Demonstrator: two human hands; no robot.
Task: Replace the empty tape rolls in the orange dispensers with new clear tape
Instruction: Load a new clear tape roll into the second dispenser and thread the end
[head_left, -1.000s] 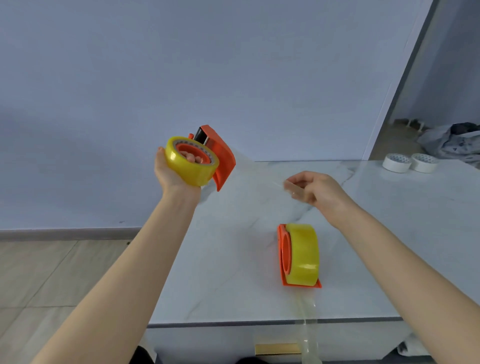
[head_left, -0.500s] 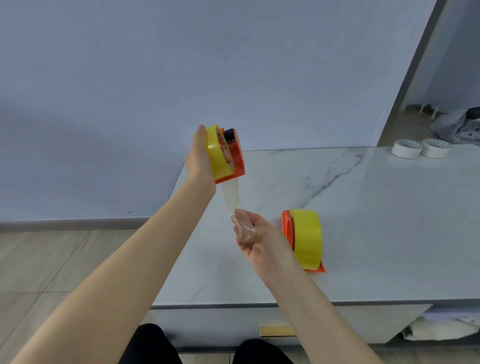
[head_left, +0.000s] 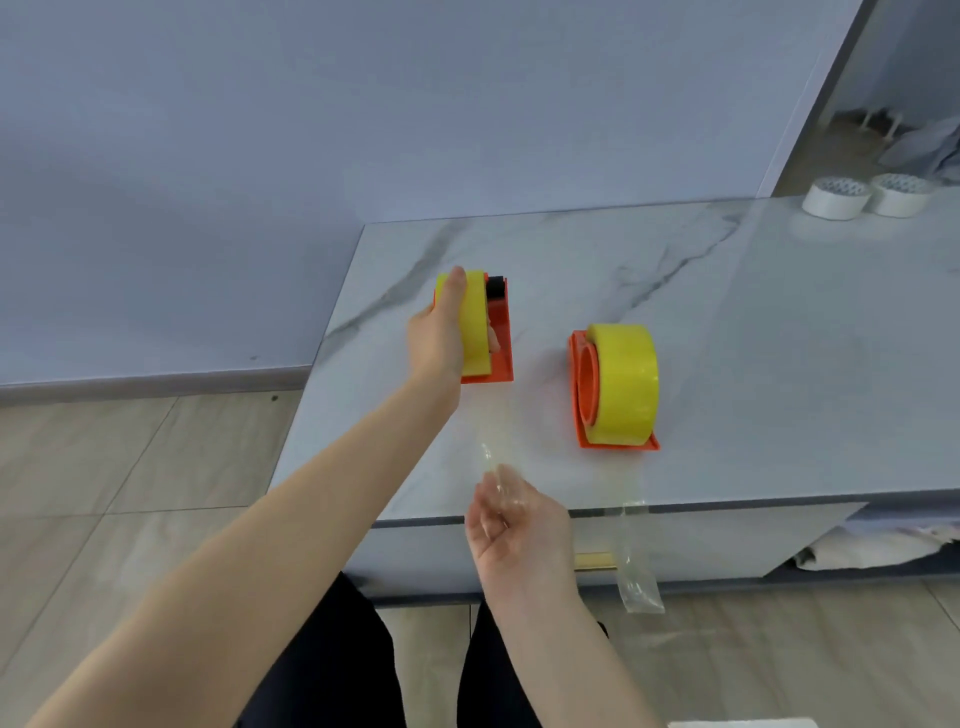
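The left hand (head_left: 441, 338) wraps its grip round the yellow-looking tape roll in the orange plastic dispenser (head_left: 485, 332) on the white marble tabletop (head_left: 779, 338); the right hand (head_left: 511, 525) seems to pinch the clear tape strip (head_left: 493, 436); it could stick to fingers or twist.

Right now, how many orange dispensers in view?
2. One dispenser in the left hand on the table; the other dispenser stands free to its right. None seem hidden.

Marble tabletop (head_left: 779, 332) and surroundings
Two white tape rolls (head_left: 835, 198) sit at its far right corner; pale wall (head_left: 363, 104) behind, tiled floor (head_left: 130, 467) below.
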